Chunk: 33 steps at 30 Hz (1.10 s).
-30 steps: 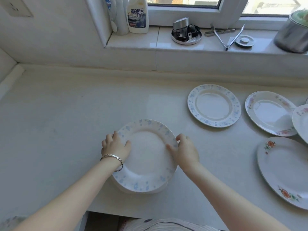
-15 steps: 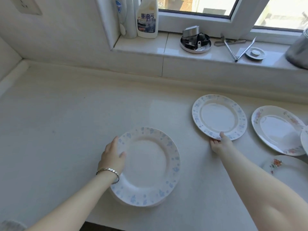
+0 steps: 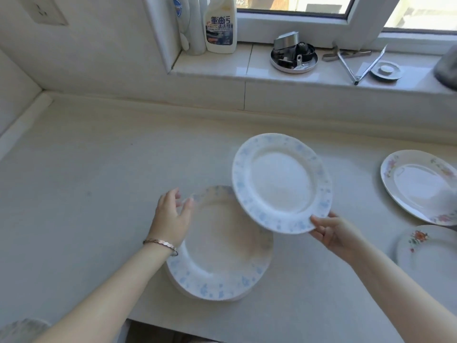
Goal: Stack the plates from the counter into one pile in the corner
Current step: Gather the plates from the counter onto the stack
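Since the earlier frame the blue-flecked plate [image 3: 279,184] has left its spot flat on the counter [image 3: 86,194] at middle right and now hangs in the air at the centre of the frame. It is tilted, and its lower left edge overlaps the upper right part of the pile [image 3: 217,258]. The right hand [image 3: 333,233] pinches this plate at its lower right rim, thumb on top and fingers underneath. The left hand [image 3: 173,219], which rested on the pile's rim before, is now over the pile's left edge with its fingers loose and spread, holding nothing; whether it touches the rim I cannot tell. The pile sits low in the centre of the frame near the counter's front edge, well apart from the corner at upper left. Two flowered plates lie flat at the right edge, one [image 3: 420,186] above the other [image 3: 430,253]. On the sill along the top stand a cleaner bottle [image 3: 220,23], a metal dish [image 3: 294,58] and tongs [image 3: 358,65].
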### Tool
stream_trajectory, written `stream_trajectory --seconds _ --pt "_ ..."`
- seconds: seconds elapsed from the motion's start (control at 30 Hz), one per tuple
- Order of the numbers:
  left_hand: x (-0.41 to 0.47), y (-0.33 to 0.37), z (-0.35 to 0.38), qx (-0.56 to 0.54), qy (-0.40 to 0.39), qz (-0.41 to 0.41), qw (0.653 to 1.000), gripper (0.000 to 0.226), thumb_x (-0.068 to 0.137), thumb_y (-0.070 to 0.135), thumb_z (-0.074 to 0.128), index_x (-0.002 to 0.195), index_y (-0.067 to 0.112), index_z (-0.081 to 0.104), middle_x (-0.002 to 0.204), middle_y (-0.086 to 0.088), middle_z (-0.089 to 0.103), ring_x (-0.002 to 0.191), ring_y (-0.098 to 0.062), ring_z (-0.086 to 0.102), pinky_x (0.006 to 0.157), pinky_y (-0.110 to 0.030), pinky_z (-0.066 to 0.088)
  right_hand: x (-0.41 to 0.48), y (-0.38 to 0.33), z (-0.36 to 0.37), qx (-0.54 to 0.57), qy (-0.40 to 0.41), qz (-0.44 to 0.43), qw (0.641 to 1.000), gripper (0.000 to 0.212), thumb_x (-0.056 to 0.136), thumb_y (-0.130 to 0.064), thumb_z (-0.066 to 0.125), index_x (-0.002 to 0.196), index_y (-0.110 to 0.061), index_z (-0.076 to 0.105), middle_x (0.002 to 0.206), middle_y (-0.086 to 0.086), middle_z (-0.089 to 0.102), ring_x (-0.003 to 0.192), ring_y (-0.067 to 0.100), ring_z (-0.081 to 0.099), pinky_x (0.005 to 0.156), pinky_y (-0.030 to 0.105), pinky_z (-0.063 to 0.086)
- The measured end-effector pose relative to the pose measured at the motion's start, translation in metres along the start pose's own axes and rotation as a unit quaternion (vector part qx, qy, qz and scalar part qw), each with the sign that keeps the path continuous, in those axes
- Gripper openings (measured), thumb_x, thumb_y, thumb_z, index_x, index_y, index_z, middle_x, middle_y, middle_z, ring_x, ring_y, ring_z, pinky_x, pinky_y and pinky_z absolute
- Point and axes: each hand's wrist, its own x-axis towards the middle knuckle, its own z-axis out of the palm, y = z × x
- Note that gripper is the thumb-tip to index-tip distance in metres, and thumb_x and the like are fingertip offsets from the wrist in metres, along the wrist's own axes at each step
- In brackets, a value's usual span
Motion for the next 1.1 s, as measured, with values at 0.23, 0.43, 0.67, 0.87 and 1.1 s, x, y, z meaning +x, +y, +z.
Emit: stream_trajectory --seconds 0.23,0.43,0.67,0.87,1.1 --pt "-0.01 0.0 -0.019 0.021 -0.115 -0.074 0.99 0.031 0.086 0.036 0.06 0.064 0.015 0.053 0.064 -0.001 0.06 0.064 -0.024 0.059 0.052 -0.026 0.046 -0.029 0.041 0.034 -0.175 -0.109 0.03 0.978 0.033 0.08 0.016 0.052 0.099 -0.008 0.064 0.079 0.009 0.074 0.06 0.02 0.072 0.055 0.029 0.06" --pt "-0.02 -0.037 -0.033 0.152 -0.181 -0.081 0.968 0.027 0.086 0.039 0.058 0.069 0.018 0.054 0.063 0.003 0.059 0.053 -0.013 0.054 0.045 -0.023 0.038 -0.036 0.062 0.043 -0.419 -0.109 -0.01 0.901 0.011 0.088 -0.007 0.055 0.091 -0.016 0.061 0.07 0.003 0.065 0.049 0.011 0.062 0.049 0.025 0.053" --pt "-0.017 -0.039 -0.035 0.208 -0.228 -0.084 0.948 0.028 0.088 0.044 0.052 0.07 0.022 0.054 0.067 0.006 0.064 0.055 -0.013 0.061 0.043 -0.017 0.04 -0.03 0.077 0.05 -0.623 0.012 -0.078 0.779 0.034 0.087 -0.042 0.055 0.066 -0.016 0.057 0.057 -0.004 0.057 0.05 0.012 0.052 0.05 0.025 0.042" --pt "-0.022 -0.04 -0.034 0.343 -0.174 -0.068 0.921 0.039 0.086 0.052 0.045 0.089 0.015 0.056 0.099 -0.005 0.066 0.091 -0.025 0.062 0.068 -0.028 0.044 -0.025 0.074 0.051 -0.733 0.061 -0.105 0.669 0.042 0.079 -0.059 0.053 0.062 -0.021 0.048 0.061 -0.004 0.054 0.062 0.019 0.056 0.049 0.029 0.033" --pt "-0.049 -0.042 -0.003 -0.218 -0.041 -0.187 0.957 0.049 0.095 0.043 0.034 0.141 0.025 0.033 0.137 0.002 0.048 0.11 -0.017 0.05 0.082 -0.025 0.041 -0.002 0.081 0.071 -0.361 0.025 -0.12 0.925 0.063 0.093 -0.041 0.047 0.147 -0.021 0.021 0.152 0.005 0.029 0.137 0.019 0.033 0.103 0.03 0.032"
